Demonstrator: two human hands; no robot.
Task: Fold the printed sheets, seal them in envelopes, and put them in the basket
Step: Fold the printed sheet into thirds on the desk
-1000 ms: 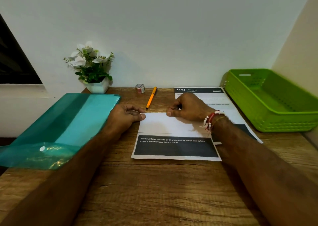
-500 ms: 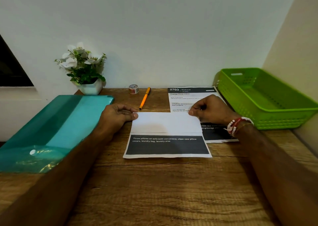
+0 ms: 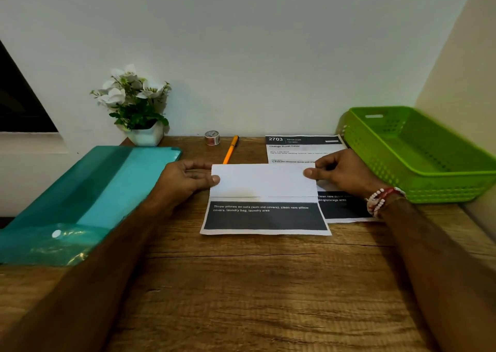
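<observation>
A printed sheet (image 3: 264,200) lies on the wooden desk with its top part folded down, white back up; a dark printed band shows below the fold. My left hand (image 3: 188,178) pinches the folded flap's left edge. My right hand (image 3: 341,173) pinches its right edge. A second printed sheet (image 3: 300,147) lies flat behind and to the right, partly under the first. A green plastic basket (image 3: 418,153) stands at the far right, with nothing in it.
A teal plastic folder (image 3: 88,198) covers the desk's left side. A white flower pot (image 3: 145,134), a small tape roll (image 3: 212,138) and an orange pen (image 3: 230,150) stand along the back wall. A side wall runs close behind the basket.
My right hand slid from the middle of the fold's top edge out to the flap's right edge. My left hand stayed at the left edge. The view shifted slightly.
</observation>
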